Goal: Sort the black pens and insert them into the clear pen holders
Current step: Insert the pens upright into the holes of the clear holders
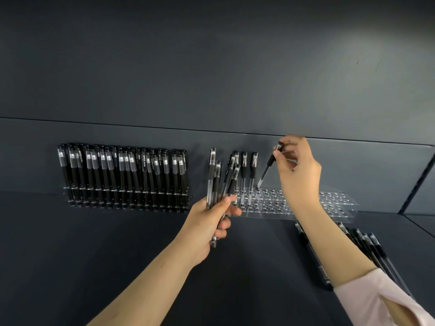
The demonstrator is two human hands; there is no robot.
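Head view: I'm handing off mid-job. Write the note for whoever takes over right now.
Left hand: grips a bundle of black pens, held upright.
Right hand: fingers pinch one pen near its top, tilted, with its tip at a hole in the right clear holder.
Done: the left holder looks full. A few pens stand at the right holder's left end.
Left: seat this pen, feed in the bundle, then the loose pens lying near the right forearm. Most holes in the right holder are empty.
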